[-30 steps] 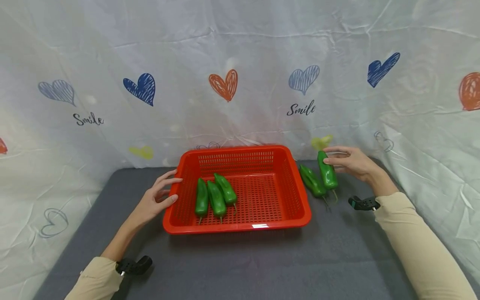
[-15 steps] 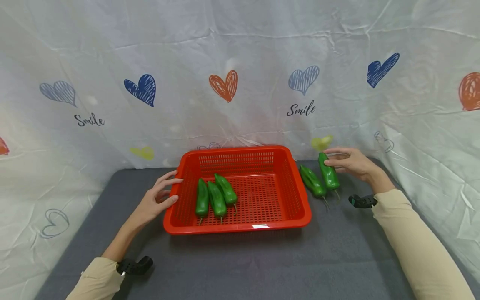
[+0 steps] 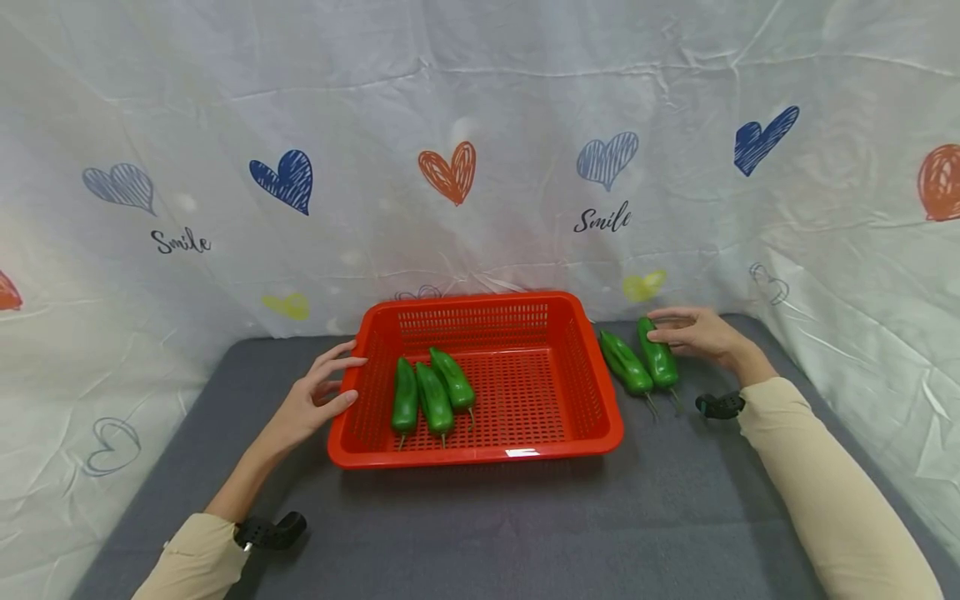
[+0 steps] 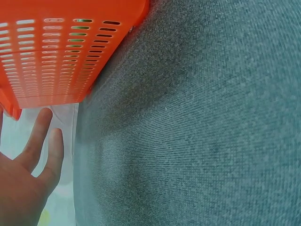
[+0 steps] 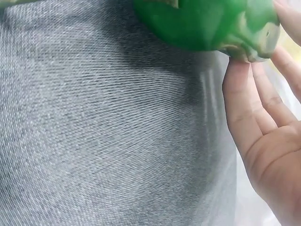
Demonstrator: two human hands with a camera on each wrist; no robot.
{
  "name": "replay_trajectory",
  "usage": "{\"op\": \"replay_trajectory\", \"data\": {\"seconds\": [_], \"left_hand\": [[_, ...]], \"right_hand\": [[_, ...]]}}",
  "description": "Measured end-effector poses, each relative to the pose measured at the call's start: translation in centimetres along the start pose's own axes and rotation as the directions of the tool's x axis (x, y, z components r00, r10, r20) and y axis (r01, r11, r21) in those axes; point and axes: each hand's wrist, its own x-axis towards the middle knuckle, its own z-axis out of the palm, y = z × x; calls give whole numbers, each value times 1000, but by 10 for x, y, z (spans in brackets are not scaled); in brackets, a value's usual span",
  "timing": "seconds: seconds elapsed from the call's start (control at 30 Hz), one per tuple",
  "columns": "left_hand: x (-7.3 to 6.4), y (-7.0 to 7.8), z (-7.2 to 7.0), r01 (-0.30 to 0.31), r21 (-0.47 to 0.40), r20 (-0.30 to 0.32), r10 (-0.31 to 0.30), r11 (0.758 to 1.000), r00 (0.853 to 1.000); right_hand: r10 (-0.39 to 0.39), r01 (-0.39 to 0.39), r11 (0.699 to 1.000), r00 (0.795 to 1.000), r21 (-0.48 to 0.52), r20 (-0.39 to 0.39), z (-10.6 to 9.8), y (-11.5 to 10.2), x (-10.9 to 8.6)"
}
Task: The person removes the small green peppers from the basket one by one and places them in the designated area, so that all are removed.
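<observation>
In the head view my right hand [image 3: 701, 335] pinches a shiny long green pepper [image 3: 660, 358] by its far end, thumb on one side and fingers on the other. The right wrist view has this pepper [image 5: 202, 21] close over the grey cloth, the thumb against its end. Right alongside lies a second green pepper [image 3: 624, 362], stem towards the front. My left hand [image 3: 311, 400] touches the left rim of a red plastic basket [image 3: 472, 456], its fingers fairly straight and spread. Inside the basket, on its left half, lie three green peppers [image 3: 432, 398].
A grey cloth [image 3: 480, 533] covers the table. Behind it hangs a white curtain [image 3: 360, 125] printed with hearts and the word Smile. The basket's slotted wall [image 4: 56, 61] rises above the cloth in the left wrist view.
My right hand has lowered slightly and come nearer, bringing the pinched pepper down beside the other one. My left hand and the basket have stayed in place.
</observation>
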Motion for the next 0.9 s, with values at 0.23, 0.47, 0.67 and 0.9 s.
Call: {"op": "replay_trajectory", "data": {"seconds": [0.23,0.47,0.67,0.9], "left_hand": [[1,-1,0,-2,11,-1,2,1000,1000],[1,0,0,4,12,1,-4,1000,1000],[0,1,0,9,3,2,-9,1000,1000],[0,0,-1,-3,-3,4,3,1000,1000]], "right_hand": [[0,0,1000,1000,-1,-3,5,5,4],[7,-8,1000,1000,-20,-2,8,6,3],[-3,3,1000,1000,-22,13,8,7,1],[-10,8,999,999,53,35,3,9,-5]]}}
